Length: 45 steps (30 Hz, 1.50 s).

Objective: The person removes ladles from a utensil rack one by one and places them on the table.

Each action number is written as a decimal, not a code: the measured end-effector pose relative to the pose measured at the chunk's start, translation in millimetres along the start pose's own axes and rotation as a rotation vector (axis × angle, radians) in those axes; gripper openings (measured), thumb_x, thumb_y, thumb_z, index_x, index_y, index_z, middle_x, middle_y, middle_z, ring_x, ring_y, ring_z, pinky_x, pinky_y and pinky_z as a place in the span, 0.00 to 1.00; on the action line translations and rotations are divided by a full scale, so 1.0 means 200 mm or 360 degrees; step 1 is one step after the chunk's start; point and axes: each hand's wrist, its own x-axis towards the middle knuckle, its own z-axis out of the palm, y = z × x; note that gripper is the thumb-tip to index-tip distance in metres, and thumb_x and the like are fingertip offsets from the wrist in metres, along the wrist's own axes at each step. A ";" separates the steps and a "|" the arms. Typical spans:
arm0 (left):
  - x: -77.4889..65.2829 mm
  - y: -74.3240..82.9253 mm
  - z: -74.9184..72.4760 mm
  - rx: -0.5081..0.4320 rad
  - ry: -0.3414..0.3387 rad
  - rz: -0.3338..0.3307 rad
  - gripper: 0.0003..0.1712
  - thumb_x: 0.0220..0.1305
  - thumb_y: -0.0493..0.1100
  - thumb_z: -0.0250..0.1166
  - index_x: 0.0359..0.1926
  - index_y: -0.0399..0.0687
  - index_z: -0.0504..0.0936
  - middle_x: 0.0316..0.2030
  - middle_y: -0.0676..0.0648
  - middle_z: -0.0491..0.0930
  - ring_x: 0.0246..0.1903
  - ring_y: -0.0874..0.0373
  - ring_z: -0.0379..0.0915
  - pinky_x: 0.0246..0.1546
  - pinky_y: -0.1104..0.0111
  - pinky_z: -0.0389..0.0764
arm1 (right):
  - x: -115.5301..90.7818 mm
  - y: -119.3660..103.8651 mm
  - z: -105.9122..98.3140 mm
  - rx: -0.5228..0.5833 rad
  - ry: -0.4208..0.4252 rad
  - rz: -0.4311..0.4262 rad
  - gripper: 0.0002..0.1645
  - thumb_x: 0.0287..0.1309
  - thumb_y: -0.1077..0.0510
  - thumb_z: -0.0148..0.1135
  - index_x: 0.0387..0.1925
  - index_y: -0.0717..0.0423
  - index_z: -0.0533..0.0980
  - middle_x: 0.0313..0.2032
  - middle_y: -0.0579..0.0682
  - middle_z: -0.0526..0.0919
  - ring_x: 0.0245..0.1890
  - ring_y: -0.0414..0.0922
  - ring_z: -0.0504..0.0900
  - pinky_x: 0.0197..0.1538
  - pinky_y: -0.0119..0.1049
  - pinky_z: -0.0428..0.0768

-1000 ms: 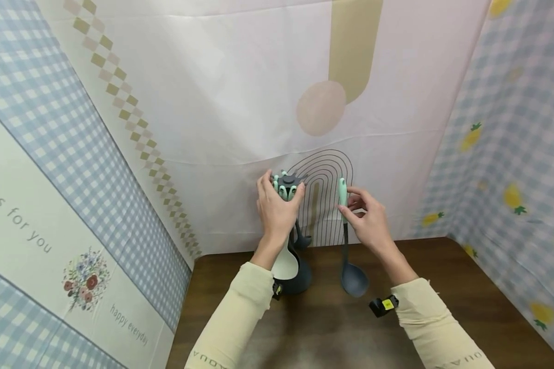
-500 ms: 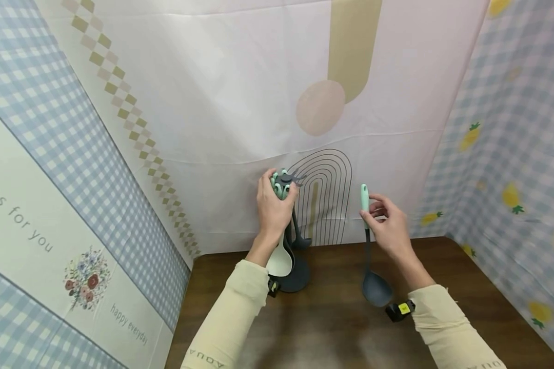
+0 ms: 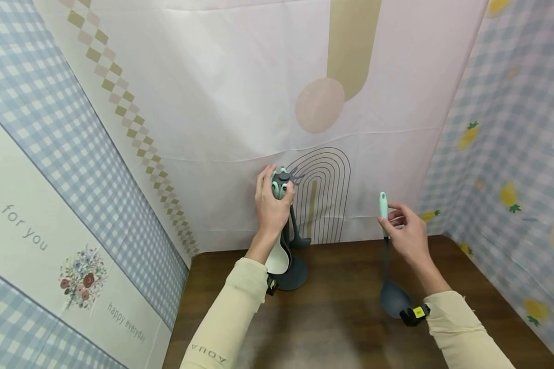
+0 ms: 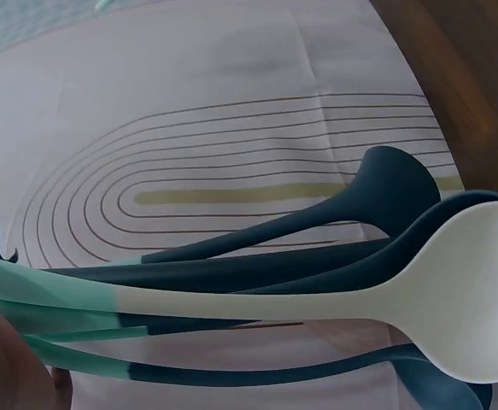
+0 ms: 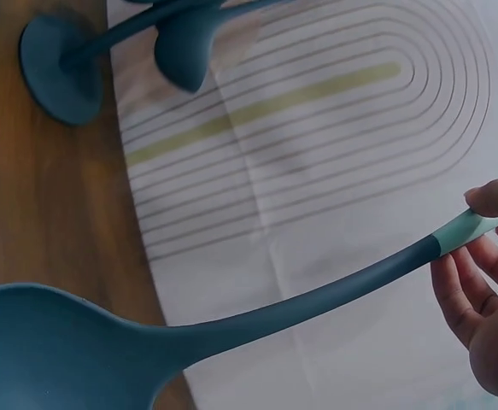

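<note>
My right hand [image 3: 408, 233] pinches the mint-green handle of a dark grey-blue ladle [image 3: 394, 299], which hangs bowl-down above the table. In the right wrist view, thumb and fingers hold the ladle [image 5: 317, 295] by the green part of its handle. Around the top of a dark utensil stand [image 3: 296, 274] curls my left hand [image 3: 271, 207], gripping it with the green handles hung there. A white spoon [image 4: 471, 295] hangs from this stand, beside a dark ladle [image 4: 394, 190] and other dark utensils that partly hide one another. Bare hooks show on the stand's right side.
The brown wooden table [image 3: 337, 307] backs onto a white patterned cloth [image 3: 235, 102]. Blue checked cloth walls [image 3: 503, 154] close off the right and left sides. The utensil stand's round base rests near the table's back edge.
My right hand has carried the ladle to the right and somewhat nearer, away from the stand. My left hand stays on the top of the stand, shifting slightly left.
</note>
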 end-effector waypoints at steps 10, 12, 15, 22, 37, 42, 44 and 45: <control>-0.01 -0.03 0.03 0.0168 0.0049 0.0043 0.43 0.72 0.58 0.61 0.82 0.51 0.64 0.67 0.42 0.74 0.52 0.43 0.78 0.53 0.47 0.79 | -0.05 0.16 -0.05 -0.0131 0.0006 0.0110 0.25 0.70 0.53 0.70 0.63 0.58 0.79 0.43 0.57 0.82 0.34 0.33 0.77 0.32 0.21 0.75; -0.01 -0.04 0.03 0.0162 0.0068 0.0036 0.44 0.71 0.58 0.61 0.82 0.50 0.63 0.67 0.41 0.74 0.52 0.43 0.78 0.54 0.46 0.77 | -0.06 0.18 -0.05 -0.0126 0.0001 0.0111 0.25 0.70 0.54 0.71 0.63 0.59 0.79 0.42 0.58 0.82 0.34 0.34 0.77 0.31 0.21 0.76; -0.02 -0.04 0.03 0.0153 0.0087 0.0039 0.44 0.71 0.58 0.61 0.82 0.50 0.63 0.66 0.41 0.74 0.52 0.44 0.78 0.54 0.46 0.76 | -0.07 0.22 -0.05 -0.0146 -0.0008 0.0129 0.24 0.70 0.54 0.71 0.63 0.58 0.79 0.42 0.58 0.82 0.33 0.33 0.77 0.30 0.22 0.76; -0.01 -0.05 0.05 0.0173 0.0110 0.0061 0.42 0.71 0.60 0.60 0.81 0.52 0.67 0.65 0.42 0.75 0.52 0.46 0.78 0.54 0.48 0.75 | -0.12 0.33 -0.07 -0.0250 -0.0060 0.0157 0.25 0.71 0.52 0.70 0.63 0.60 0.79 0.43 0.58 0.83 0.34 0.32 0.75 0.31 0.24 0.76; -0.01 -0.05 0.05 0.0177 0.0147 0.0062 0.43 0.70 0.60 0.59 0.81 0.49 0.66 0.64 0.42 0.76 0.54 0.47 0.77 0.56 0.49 0.74 | -0.24 0.60 -0.12 -0.0413 -0.0200 0.0251 0.22 0.71 0.53 0.69 0.57 0.64 0.80 0.36 0.54 0.82 0.34 0.47 0.80 0.28 0.35 0.76; -0.02 -0.05 0.05 0.0161 0.0142 0.0059 0.43 0.70 0.60 0.59 0.81 0.49 0.65 0.65 0.41 0.75 0.54 0.46 0.77 0.58 0.48 0.73 | -0.29 0.68 -0.15 -0.0477 -0.0289 0.0297 0.24 0.72 0.53 0.69 0.58 0.68 0.79 0.35 0.54 0.82 0.34 0.49 0.79 0.31 0.38 0.75; -0.02 -0.05 0.05 0.0163 0.0142 0.0062 0.43 0.71 0.60 0.59 0.81 0.49 0.65 0.65 0.41 0.75 0.54 0.46 0.77 0.57 0.48 0.73 | -0.31 0.70 -0.16 -0.0494 -0.0323 0.0309 0.24 0.71 0.53 0.69 0.58 0.69 0.80 0.35 0.53 0.82 0.33 0.48 0.79 0.32 0.39 0.74; -0.02 -0.05 0.05 0.0165 0.0144 0.0064 0.43 0.71 0.60 0.59 0.81 0.49 0.65 0.65 0.41 0.75 0.54 0.46 0.77 0.57 0.48 0.74 | -0.32 0.72 -0.17 -0.0507 -0.0335 0.0308 0.25 0.71 0.53 0.69 0.58 0.69 0.80 0.35 0.53 0.83 0.33 0.48 0.79 0.32 0.39 0.74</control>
